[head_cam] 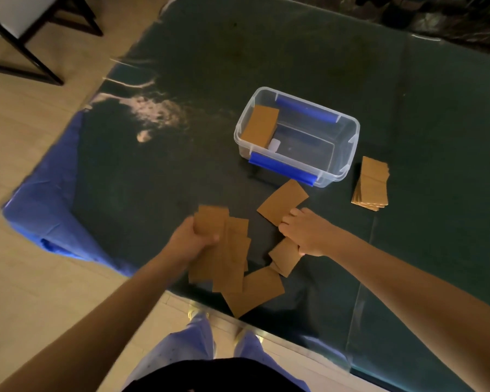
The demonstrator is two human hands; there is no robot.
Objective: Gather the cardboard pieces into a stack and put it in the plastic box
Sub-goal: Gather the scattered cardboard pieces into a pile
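Cardboard pieces (pixel 224 250) near table edge (pixel 238 321), left fingers (pixel 210 239) clamped on some, right fingers (pixel 290 222) pressing one

Light wood-look floor (pixel 40 278), pale planks. Big table (pixel 266 52) under dark green cloth with a clear glossy cover on top, window glare on its left part. Blue sheet (pixel 51 199) hangs off the left corner. Dark-framed chair (pixel 26 29) with pale seat at top left. Dim room, far edge cluttered and unclear.

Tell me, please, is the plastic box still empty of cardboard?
No, a stack of cardboard pieces already leans inside the plastic box at its left end.
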